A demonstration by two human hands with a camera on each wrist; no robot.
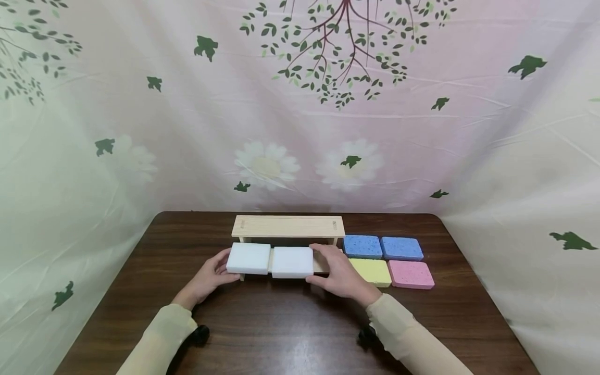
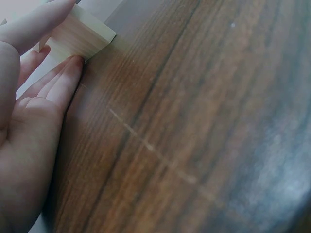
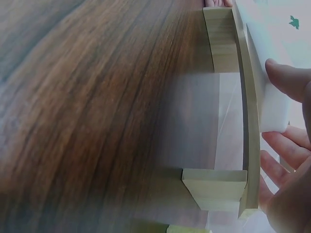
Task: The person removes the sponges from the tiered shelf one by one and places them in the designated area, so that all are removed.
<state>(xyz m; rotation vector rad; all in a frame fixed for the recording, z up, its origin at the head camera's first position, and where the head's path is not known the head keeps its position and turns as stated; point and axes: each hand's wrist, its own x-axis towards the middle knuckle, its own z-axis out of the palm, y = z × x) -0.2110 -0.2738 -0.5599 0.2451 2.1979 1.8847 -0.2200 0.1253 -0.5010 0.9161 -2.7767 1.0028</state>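
Note:
Two white sponges lie side by side on a low wooden stand, a left one [image 1: 249,257] and a right one [image 1: 292,261], with a narrow gap between them. At the outer end of the left sponge, my left hand [image 1: 210,277] holds it between thumb and fingers. My right hand [image 1: 341,275] grips the right sponge by its right end, thumb at the near edge and fingers farther back. The right wrist view shows the stand's board [image 3: 250,121] under the sponge, carried on short legs. Beside a wooden leg [image 2: 85,36] are the left fingers in the left wrist view.
A higher wooden shelf [image 1: 288,226] stands just behind. Right of it lie two blue sponges [image 1: 362,246], a yellow sponge [image 1: 370,272] and a pink sponge [image 1: 411,274]. A patterned cloth [image 1: 300,120] hangs behind the dark wooden table [image 1: 281,333].

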